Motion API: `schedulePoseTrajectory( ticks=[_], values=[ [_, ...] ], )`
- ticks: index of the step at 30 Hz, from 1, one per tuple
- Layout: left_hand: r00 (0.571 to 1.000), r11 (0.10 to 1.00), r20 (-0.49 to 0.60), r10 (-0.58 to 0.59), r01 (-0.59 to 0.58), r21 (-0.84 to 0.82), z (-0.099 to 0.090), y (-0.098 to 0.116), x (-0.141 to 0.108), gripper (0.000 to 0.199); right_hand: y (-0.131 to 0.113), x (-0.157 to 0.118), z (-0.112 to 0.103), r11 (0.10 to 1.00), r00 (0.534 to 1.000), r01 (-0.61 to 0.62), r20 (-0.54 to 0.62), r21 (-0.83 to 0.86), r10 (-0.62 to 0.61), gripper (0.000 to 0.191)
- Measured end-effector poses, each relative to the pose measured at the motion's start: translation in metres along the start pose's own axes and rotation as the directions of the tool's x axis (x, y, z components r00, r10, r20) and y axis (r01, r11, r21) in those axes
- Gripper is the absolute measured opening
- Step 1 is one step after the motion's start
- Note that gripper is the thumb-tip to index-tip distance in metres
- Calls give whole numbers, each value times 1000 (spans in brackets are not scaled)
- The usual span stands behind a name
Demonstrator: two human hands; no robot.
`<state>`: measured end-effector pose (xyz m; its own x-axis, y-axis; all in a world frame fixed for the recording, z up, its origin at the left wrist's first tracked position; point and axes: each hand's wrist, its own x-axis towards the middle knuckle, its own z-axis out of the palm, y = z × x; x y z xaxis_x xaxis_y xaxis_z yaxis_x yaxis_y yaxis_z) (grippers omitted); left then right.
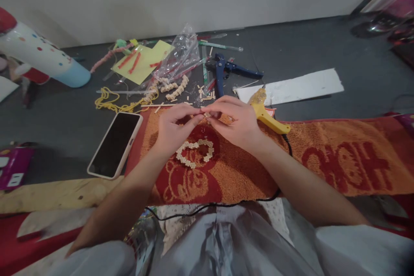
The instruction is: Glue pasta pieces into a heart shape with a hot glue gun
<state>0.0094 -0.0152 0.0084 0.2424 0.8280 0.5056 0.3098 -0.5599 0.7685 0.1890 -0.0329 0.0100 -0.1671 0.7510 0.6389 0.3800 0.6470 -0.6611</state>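
My left hand (pixel 177 127) and my right hand (pixel 235 120) meet above the orange towel, their fingertips pinched together on a small pale wooden piece (pixel 207 114). Fingers cover most of that piece, so its exact shape is hard to make out. Just below them on the towel (pixel 239 177) lies a heart-shaped outline of small pale wooden pieces (pixel 193 165), with a gap on its right side. Beyond my fingertips are loose short stick pieces (pixel 207 93). A yellow glue gun (pixel 270 120) rests right beside my right hand, its black cord running down over the towel.
A phone (pixel 114 145) lies left of the towel. Behind my hands are a blue-handled cutter (pixel 223 71), clear plastic bags (pixel 181 58), yellow paper (pixel 140 67), yellow string (pixel 114 102) and curved pale strips (pixel 177 88). A white board (pixel 297 88) lies right; a spotted bottle (pixel 48 54) is left.
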Motion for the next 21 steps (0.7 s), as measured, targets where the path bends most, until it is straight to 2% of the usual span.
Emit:
schedulePoseTrajectory(
  ticks=[10,15,21],
  values=[
    [986,986,-23,164,-164,24,0,1,0,3,0,-1,-5,975,987,-162,26,152,160,15],
    [974,973,-12,227,-226,55,-1,3,0,4,0,2,-8,988,994,-110,14,112,109,3],
    [964,961,4,264,-264,81,-2,5,0,4,-1,3,-11,987,992,-121,57,107,115,9]
  ],
)
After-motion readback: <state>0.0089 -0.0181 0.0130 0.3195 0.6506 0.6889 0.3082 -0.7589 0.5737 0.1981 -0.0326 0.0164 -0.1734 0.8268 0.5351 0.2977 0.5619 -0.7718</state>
